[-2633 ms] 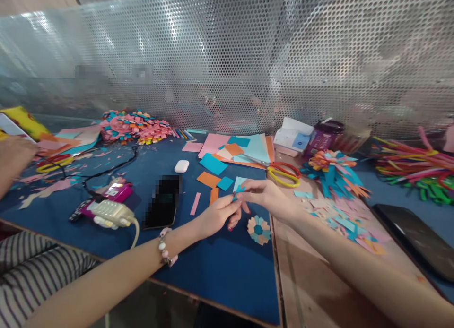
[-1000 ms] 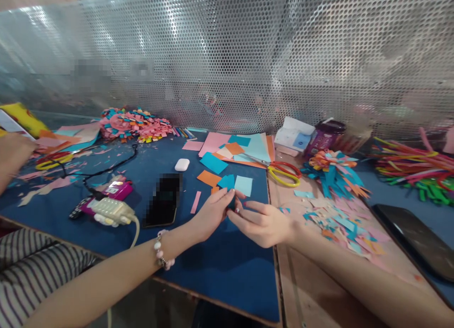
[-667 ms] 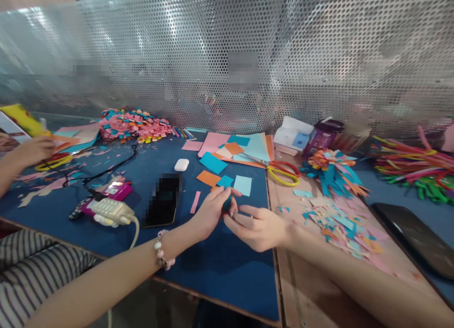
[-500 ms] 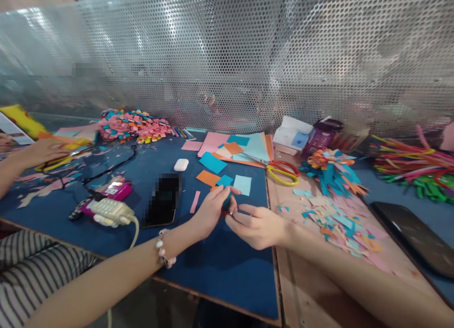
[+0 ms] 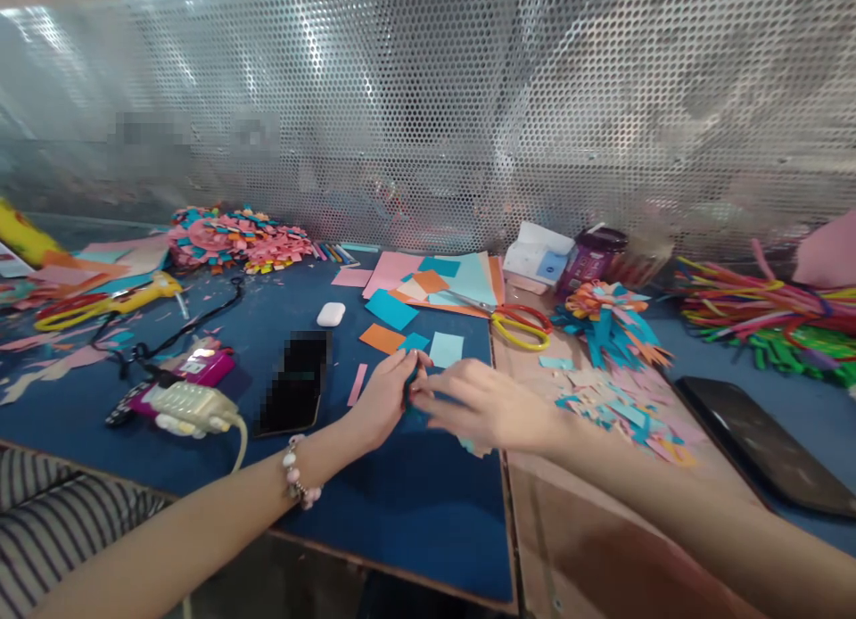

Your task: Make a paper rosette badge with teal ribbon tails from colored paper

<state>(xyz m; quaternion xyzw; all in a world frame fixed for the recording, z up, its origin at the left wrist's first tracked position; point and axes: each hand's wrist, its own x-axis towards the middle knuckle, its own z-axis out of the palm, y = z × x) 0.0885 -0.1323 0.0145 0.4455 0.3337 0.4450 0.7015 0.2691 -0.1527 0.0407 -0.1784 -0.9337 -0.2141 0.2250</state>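
Pinched in the fingers of my left hand (image 5: 386, 392) is a small blue-teal paper piece (image 5: 409, 389), mostly hidden by the fingers. My right hand (image 5: 478, 407) reaches in from the right, its blurred fingertips close against the left fingers and the paper. A pale teal scrap (image 5: 474, 446) peeks out below the right hand; whether that hand holds it I cannot tell. Just beyond the hands lie a light blue paper square (image 5: 447, 350), an orange piece (image 5: 382, 339) and a blue piece (image 5: 391, 309). A narrow pink strip (image 5: 357, 384) rests to the left.
Scissors (image 5: 522, 326) lie by stacked coloured sheets (image 5: 388, 273). To the left are a phone (image 5: 294, 383), a white earbud case (image 5: 331, 314), a plug adapter (image 5: 193, 407) and a glue gun (image 5: 147, 292). Paper scraps (image 5: 621, 405) and a dark phone (image 5: 762, 441) lie rightward; a perforated metal screen (image 5: 428, 111) stands behind.
My right hand has turned and lifted slightly, and its fingers are now blurred. The camera view has shifted right. The other person's hand at the far left has left the view.
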